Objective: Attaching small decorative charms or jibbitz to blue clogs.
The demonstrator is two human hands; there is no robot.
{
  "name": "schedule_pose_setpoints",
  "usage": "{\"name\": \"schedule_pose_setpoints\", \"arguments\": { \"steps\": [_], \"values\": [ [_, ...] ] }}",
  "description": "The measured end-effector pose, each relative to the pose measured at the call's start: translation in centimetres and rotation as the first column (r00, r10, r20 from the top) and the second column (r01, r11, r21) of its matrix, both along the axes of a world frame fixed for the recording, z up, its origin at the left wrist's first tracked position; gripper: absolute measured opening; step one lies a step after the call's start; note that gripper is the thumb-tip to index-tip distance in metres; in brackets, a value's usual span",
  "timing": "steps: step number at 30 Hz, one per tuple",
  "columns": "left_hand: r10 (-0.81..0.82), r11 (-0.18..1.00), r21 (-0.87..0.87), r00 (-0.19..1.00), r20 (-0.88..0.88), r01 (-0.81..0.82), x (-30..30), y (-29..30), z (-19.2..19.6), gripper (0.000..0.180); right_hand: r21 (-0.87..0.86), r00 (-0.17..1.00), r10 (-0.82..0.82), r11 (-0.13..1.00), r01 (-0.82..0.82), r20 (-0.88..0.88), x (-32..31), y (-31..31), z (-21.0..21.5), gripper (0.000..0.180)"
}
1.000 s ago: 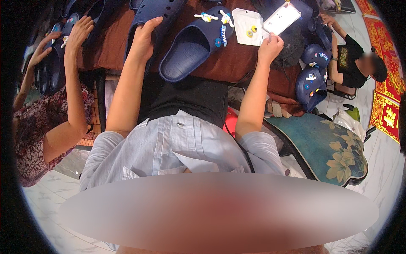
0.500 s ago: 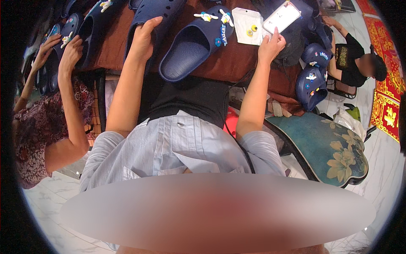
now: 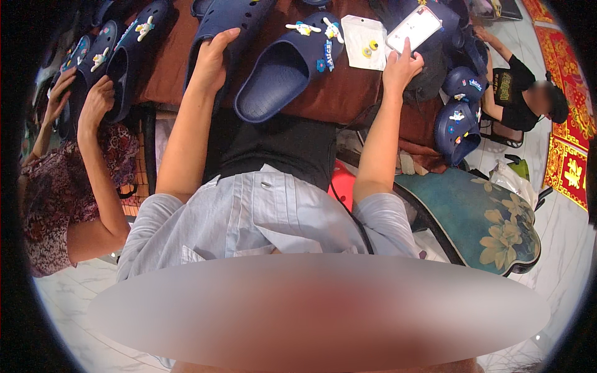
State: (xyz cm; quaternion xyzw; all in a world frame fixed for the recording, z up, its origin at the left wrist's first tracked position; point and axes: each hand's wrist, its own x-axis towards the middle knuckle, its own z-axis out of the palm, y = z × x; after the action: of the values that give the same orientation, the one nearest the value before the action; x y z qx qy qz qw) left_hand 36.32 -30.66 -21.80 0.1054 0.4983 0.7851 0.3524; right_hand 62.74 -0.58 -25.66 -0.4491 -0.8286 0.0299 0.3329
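Right, so the perforated dark blue foam clog (image 3: 239,15) at the left hand (image 3: 211,65) gets chopped off by the top edge, and that hand's fingers, thumb aside, are mostly hidden behind it. At the right hand's (image 3: 401,69) fingertip, the white-framed rectangular phone (image 3: 413,30) has a screen too washed out to make out. Just left of that hand, the small round yellow bits (image 3: 373,45) on the whitish plastic packet (image 3: 356,36)? Too tiny, honestly. Below both hands, a big greyish blurred oval (image 3: 317,311) covers everything. Far right of the right hand, the black-shirted person's (image 3: 513,90) face is blurred too.
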Motion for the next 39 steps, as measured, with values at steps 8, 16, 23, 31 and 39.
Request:
{"name": "schedule_pose_setpoints", "arguments": {
  "steps": [8,16,23,31,39],
  "values": [
    [0.005,1.0,0.024,1.0,-0.017,-0.005,0.0,0.0,0.0,0.031,0.022,0.991,-0.05,0.999,0.048,0.12,-1.2,1.2,1.7,0.052],
    [-0.012,0.999,0.03,1.0,-0.003,0.012,0.3,0.0,0.7,0.029,-0.002,0.991,-0.086,0.996,0.086,0.098,-1.3,1.0,2.2,0.051],
    [-0.06,0.997,0.041,0.998,0.019,0.059,0.0,0.1,0.0,0.027,0.091,0.999,0.013,0.996,-0.01,-0.029,0.0,-1.5,1.8,0.045],
    [-0.068,0.994,0.092,0.997,0.035,0.065,-0.1,0.4,-0.5,0.031,0.054,0.991,0.099,0.994,-0.095,-0.092,-0.1,-7.7,1.5,0.044],
    [-0.041,0.993,0.106,0.998,-0.038,0.045,0.7,0.6,-0.2,0.032,-0.01,0.987,0.135,0.991,-0.136,-0.091,-0.9,-11.7,-0.4,0.039]
  ]
}}
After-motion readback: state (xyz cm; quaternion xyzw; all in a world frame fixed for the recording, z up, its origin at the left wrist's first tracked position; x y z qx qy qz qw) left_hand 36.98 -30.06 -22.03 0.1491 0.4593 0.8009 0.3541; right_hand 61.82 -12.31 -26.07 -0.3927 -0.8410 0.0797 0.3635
